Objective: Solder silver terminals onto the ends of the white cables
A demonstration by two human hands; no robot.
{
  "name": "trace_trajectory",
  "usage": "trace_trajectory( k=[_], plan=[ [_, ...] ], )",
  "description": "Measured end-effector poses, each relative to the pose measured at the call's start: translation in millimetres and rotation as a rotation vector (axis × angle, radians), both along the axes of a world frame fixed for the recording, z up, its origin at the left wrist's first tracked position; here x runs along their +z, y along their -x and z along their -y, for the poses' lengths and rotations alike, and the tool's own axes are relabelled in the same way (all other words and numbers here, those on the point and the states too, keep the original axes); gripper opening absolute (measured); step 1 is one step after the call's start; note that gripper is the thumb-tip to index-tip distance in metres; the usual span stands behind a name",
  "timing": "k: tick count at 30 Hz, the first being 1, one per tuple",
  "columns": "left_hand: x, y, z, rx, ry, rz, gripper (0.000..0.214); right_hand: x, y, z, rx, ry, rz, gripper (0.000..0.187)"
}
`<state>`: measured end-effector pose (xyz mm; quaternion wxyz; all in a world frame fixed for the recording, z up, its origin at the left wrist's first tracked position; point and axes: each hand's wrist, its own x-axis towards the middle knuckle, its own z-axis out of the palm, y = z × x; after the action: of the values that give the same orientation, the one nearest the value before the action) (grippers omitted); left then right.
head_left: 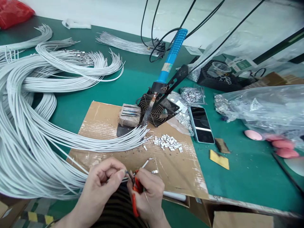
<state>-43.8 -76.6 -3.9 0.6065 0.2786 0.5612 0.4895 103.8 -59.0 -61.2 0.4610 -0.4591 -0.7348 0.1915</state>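
Note:
My right hand (148, 190) is closed around small orange-handled pliers (135, 202), their dark jaws pointing left. At the tip of those jaws my left hand (106, 180) pinches something thin and small between thumb and forefinger; I cannot make out what it is. Just beyond my right hand, a short white wire end (145, 163) and a small metal terminal (155, 172) lie on the cardboard sheet (180, 177). A pile of small white-and-metal terminals (168, 142) sits further back. Beside it, a thick bundle of white wires (106, 144) fans out its ends.
A blue-handled soldering iron (169, 60) is clamped upright, its tip low by a block with metal rods (130, 112) and a black fan (158, 110). More white wire bundles (21, 126) fill the left. A phone (202, 125), yellow sponge (219, 159) and plastic bags (268, 104) lie right.

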Motion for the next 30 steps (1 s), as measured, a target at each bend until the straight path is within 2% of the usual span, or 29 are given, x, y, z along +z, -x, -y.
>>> trace_trajectory(
  k=[2, 6, 10, 14, 17, 30],
  plan=[
    [-0.7, 1.2, 1.4, 0.012, 0.002, -0.028, 0.023, -0.9, -3.8, -1.8, -0.062, 0.041, -0.065, 0.044],
    [-0.7, 7.9, 1.4, 0.095, 0.056, -0.055, 0.027, 4.8, -33.3, -16.2, -0.189, 0.097, -0.17, 0.047],
    [1.4, 8.1, -2.7, 0.112, 0.044, -0.001, 0.026, 14.3, -44.7, -19.8, -0.077, 0.173, -0.089, 0.046],
    [3.8, 5.5, -5.0, 0.083, 0.032, -0.009, 0.026, 18.6, -29.4, -13.8, 0.085, 0.192, 0.017, 0.043],
    [3.2, 5.8, -4.4, 0.056, 0.033, 0.001, 0.029, 18.8, -22.1, -13.4, 0.155, 0.176, 0.064, 0.041],
    [0.1, 8.1, -2.4, 0.023, 0.03, 0.068, 0.028, 18.6, -20.5, -20.1, 0.195, 0.12, 0.13, 0.04]
  ],
)
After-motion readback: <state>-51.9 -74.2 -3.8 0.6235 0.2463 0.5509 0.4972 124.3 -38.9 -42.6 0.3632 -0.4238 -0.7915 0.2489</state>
